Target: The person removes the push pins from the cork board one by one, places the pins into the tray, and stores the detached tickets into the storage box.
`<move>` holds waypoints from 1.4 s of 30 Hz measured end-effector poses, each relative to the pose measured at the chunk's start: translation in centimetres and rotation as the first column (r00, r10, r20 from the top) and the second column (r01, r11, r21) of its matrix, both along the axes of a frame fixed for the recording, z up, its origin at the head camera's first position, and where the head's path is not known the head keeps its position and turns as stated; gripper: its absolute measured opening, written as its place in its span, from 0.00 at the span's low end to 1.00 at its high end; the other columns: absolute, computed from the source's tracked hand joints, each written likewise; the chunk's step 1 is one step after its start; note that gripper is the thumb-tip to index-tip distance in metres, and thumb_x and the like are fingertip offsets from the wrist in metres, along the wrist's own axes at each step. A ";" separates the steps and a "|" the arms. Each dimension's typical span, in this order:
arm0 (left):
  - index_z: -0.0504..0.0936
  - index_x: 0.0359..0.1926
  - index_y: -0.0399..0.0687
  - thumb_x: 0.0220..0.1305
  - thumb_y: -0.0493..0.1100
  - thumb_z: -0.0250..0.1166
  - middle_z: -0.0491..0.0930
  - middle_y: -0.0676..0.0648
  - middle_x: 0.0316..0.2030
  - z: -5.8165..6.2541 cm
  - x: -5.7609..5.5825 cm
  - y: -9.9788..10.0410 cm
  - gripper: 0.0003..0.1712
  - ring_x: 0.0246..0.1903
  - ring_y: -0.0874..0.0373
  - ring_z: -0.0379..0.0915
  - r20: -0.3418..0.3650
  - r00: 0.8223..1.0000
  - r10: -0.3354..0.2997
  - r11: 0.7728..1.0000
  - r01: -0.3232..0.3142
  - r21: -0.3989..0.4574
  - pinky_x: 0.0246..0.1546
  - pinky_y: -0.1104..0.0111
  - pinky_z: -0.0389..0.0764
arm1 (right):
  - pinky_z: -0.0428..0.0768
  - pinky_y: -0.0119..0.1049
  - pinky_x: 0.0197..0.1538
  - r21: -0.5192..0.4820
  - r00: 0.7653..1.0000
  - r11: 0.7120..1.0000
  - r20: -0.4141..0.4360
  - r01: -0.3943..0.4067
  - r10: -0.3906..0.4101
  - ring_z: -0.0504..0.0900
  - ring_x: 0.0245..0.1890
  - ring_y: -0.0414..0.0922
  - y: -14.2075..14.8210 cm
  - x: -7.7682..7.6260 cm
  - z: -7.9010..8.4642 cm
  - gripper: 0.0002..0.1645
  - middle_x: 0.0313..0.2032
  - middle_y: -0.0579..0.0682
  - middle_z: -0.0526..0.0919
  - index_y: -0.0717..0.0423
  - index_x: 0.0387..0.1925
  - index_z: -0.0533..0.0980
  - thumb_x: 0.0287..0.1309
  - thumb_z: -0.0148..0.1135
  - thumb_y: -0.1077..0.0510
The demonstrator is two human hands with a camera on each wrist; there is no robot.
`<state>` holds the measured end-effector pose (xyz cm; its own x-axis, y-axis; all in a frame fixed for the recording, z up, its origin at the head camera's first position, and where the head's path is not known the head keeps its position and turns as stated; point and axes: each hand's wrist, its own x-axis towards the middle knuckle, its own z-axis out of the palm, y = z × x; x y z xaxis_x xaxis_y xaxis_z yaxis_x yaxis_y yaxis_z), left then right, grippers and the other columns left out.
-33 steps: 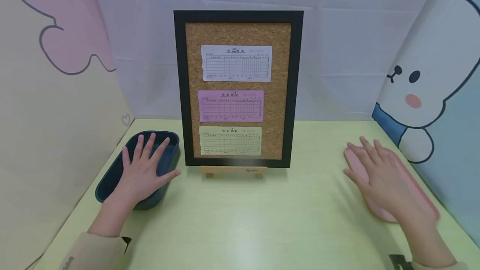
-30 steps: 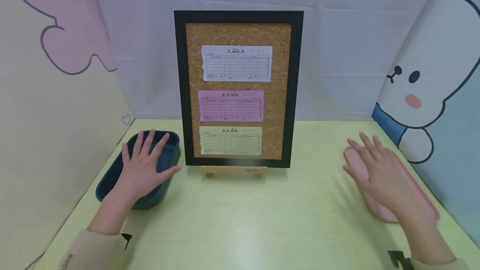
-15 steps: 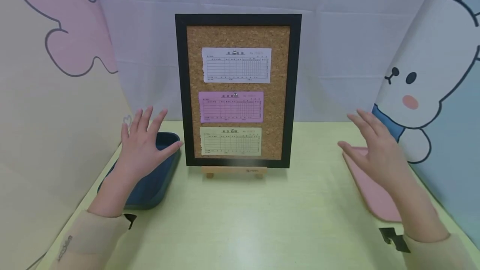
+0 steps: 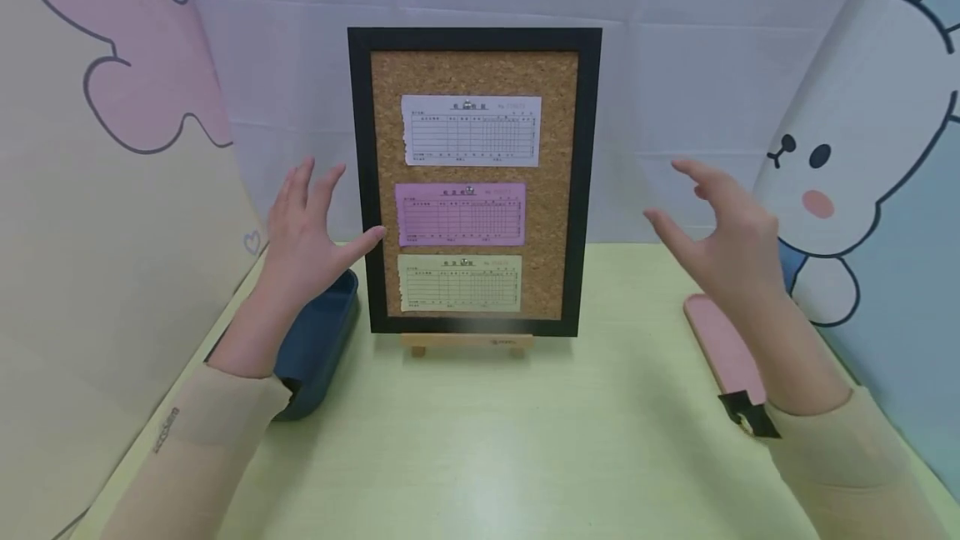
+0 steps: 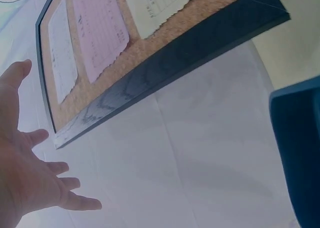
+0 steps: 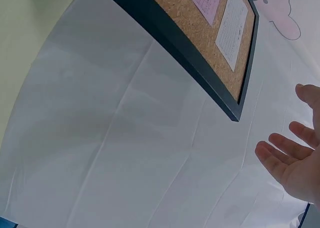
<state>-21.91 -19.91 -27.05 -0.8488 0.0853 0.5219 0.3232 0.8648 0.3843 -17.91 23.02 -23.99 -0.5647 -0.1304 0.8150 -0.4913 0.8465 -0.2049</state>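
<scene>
Left hand [image 4: 298, 252] and right hand [image 4: 735, 244] up and inward since a second ago

Both were lower then, over the trays; now they flank the corkboard.

Bench [image 4: 487, 440] carries everything. Framed corkboard [image 4: 474, 174] stands upright toward the far edge, about midway between left and right edges, on a small wooden easel [image 4: 467, 341]. Blue tray [image 4: 321, 340] by the left edge, near the far left corner, partly behind the left forearm. Pink tray [image 4: 723, 340] by the right edge, partly behind the right forearm.

Left: fingers extended, thumb out, empty. Thumb overlaps the frame in head view; left wrist view shows a gap. Right: thumb and fingers apart, nothing gripped, clear of the frame's right side.

Three slips on the cork: white slip [image 4: 471, 132] top, pink slip [image 4: 461, 215] middle, yellow slip [image 4: 460, 286] lowest. One silver pin [image 4: 467, 104] each, near the top edge.
</scene>
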 end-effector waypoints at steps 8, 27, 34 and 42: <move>0.52 0.72 0.56 0.56 0.64 0.63 0.40 0.44 0.74 1.5 -1.8 1.3 0.49 0.73 0.46 0.29 0.037 0.999 -0.008 0.994 0.004 0.105 0.66 0.41 0.40 | 0.76 0.31 0.53 -0.062 0.989 0.990 -0.080 -0.126 0.121 0.83 0.45 0.51 -2.7 -2.4 2.0 0.27 0.50 0.52 0.82 0.57 0.54 0.76 0.50 0.71 0.57; 0.58 0.68 0.54 0.52 0.67 0.63 0.41 0.49 0.73 4.3 -6.3 3.9 0.47 0.72 0.55 0.34 0.126 0.992 -0.008 0.953 -0.031 0.301 0.69 0.52 0.46 | 0.81 0.37 0.43 -0.225 0.942 0.915 -0.093 -0.334 0.321 0.82 0.39 0.43 -9.6 -8.9 4.6 0.17 0.39 0.54 0.84 0.65 0.42 0.78 0.56 0.66 0.56; 0.59 0.67 0.55 0.53 0.66 0.64 0.40 0.51 0.73 4.7 -7.3 4.7 0.45 0.72 0.57 0.34 0.187 0.982 -0.015 0.912 -0.063 0.405 0.69 0.57 0.50 | 0.80 0.35 0.45 -0.264 0.942 0.907 -0.028 -0.329 0.333 0.82 0.40 0.41 -12.0 -10.8 4.5 0.16 0.40 0.55 0.83 0.64 0.43 0.78 0.57 0.65 0.56; 0.61 0.64 0.58 0.54 0.63 0.65 0.45 0.53 0.71 5.2 -8.6 6.0 0.40 0.69 0.60 0.40 0.211 0.977 -0.022 0.853 -0.092 0.514 0.67 0.64 0.53 | 0.79 0.29 0.43 -0.321 0.952 0.910 0.066 -0.263 0.299 0.80 0.39 0.38 -14.5 -13.2 4.0 0.15 0.38 0.50 0.83 0.59 0.43 0.78 0.57 0.65 0.54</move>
<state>-30.52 -13.96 -21.83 -0.9373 -0.1803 0.2983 0.1629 0.5301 0.8322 -31.09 8.50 -20.00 -0.6305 -0.0524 0.7744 -0.6585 0.5643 -0.4979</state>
